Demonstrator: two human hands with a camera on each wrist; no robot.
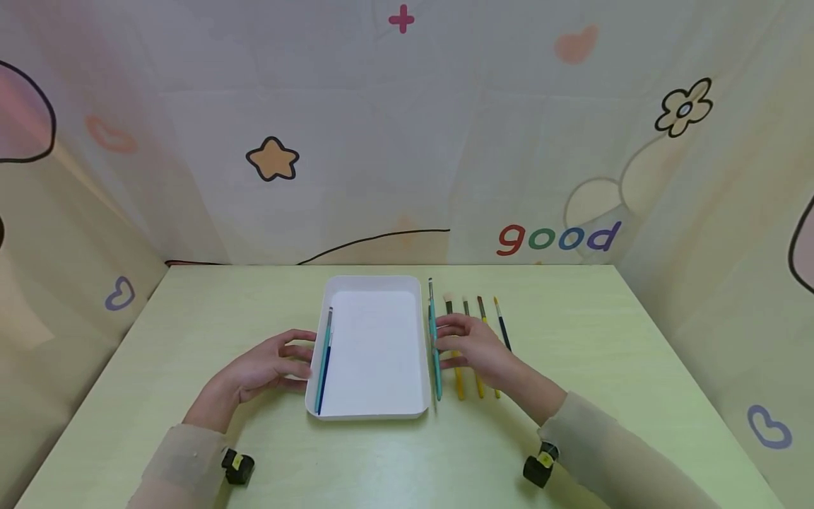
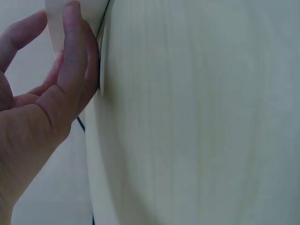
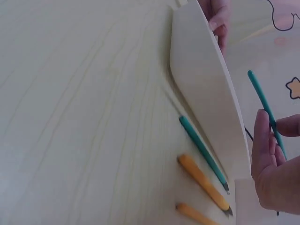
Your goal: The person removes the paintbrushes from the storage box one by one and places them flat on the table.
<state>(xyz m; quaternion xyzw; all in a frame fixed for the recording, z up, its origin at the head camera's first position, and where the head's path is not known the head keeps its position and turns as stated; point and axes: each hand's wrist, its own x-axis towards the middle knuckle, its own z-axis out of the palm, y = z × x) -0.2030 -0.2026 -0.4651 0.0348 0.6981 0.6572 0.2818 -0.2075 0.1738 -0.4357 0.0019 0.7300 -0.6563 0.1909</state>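
Observation:
A white tray point(image 1: 381, 408) lies on the table. My left hand point(image 1: 273, 364) rests its spread, loosely bent fingers against the tray's left wall. Inside the tray, along its left side, lie a teal paintbrush point(image 1: 319, 382) and a dark blue paintbrush point(image 1: 324, 382). With thumb and fingers my right hand point(image 1: 477, 346) pinches another teal paintbrush point(image 3: 261, 93), raised beside the tray's right wall. Below it on the table lies one more teal paintbrush point(image 3: 204, 150), close to that wall. Yellow-handled paintbrushes point(image 1: 460, 382) lie under and beyond the right hand, partly hidden.
At the right end of the row lies a dark-handled paintbrush point(image 1: 504, 332). The pale wooden table point(image 1: 381, 466) meets a printed curtain point(image 1: 407, 141) at the back, and more curtain hangs at both sides. Each forearm wears a small black camera point(image 1: 238, 467).

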